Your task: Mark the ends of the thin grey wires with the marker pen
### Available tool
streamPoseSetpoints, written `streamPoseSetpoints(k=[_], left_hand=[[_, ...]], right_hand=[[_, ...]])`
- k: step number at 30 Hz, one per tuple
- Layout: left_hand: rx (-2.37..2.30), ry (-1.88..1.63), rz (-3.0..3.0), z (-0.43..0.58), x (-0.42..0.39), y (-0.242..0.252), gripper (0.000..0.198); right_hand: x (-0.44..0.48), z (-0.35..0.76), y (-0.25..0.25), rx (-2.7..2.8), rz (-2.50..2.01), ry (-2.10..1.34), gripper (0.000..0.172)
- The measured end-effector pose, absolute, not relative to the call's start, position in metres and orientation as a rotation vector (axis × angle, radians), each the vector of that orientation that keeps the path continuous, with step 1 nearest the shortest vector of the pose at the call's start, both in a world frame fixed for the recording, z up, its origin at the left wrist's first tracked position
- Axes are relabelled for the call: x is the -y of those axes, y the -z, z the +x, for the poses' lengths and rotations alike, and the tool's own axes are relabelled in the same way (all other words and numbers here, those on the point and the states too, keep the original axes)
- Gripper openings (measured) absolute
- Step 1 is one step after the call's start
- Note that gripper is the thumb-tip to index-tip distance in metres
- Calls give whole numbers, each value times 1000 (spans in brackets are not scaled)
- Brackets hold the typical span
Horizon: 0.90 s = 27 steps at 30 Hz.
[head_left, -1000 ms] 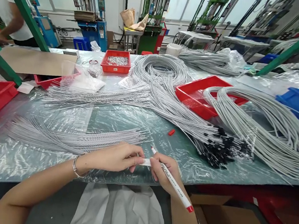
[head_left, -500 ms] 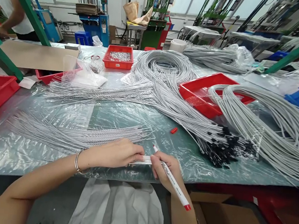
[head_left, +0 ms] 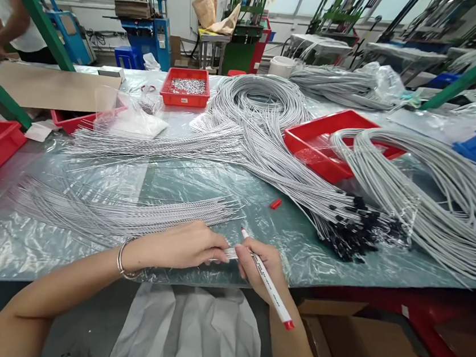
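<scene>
At the lower centre, the left hand [head_left: 187,245] stays clamped on the flat bunch of wire ends [head_left: 229,252]. The right hand [head_left: 263,267], gripping the red-tipped marker [head_left: 267,281], has closed against them, so the marking seems to carry on.

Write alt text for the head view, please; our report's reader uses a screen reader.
At a plastic-covered table, the left hand pins a small bunch of thin grey wires while the right hand holds a red-tipped marker at their ends. More wire bundles, grey cable coils and red trays lie beyond.
</scene>
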<state>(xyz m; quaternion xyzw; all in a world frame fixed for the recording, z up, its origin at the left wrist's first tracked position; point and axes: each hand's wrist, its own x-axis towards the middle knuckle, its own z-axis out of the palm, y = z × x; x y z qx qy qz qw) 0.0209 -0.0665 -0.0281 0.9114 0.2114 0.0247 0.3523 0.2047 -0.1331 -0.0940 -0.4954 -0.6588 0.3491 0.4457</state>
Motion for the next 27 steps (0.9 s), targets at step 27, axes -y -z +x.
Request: streamPoseSetpoints(k=[27], left_hand=[[-760,-67,1950,20,54,8,38]], right_hand=[[132,196,108,1309,-1257,-530,36]])
